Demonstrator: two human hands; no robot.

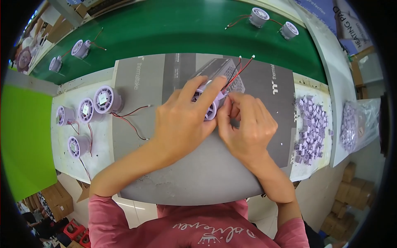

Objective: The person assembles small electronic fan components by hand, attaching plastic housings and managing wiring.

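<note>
A round lilac fan housing with spoke-like vanes is held over the middle of the grey cardboard. My left hand grips it, the fingers bent over its top and the thumb below, so much of it is hidden. Red and black wires with small white plugs stick out past the far side of the housing. At the housing's right side, my right hand is closed in a pinch near the wires' base. Whatever is between those fingertips is too small and covered to make out.
Several similar lilac housings with wires stand left of the cardboard. More housings sit on the green belt beyond. On the right lie a heap of small lilac parts and a clear plastic bag behind a white rail.
</note>
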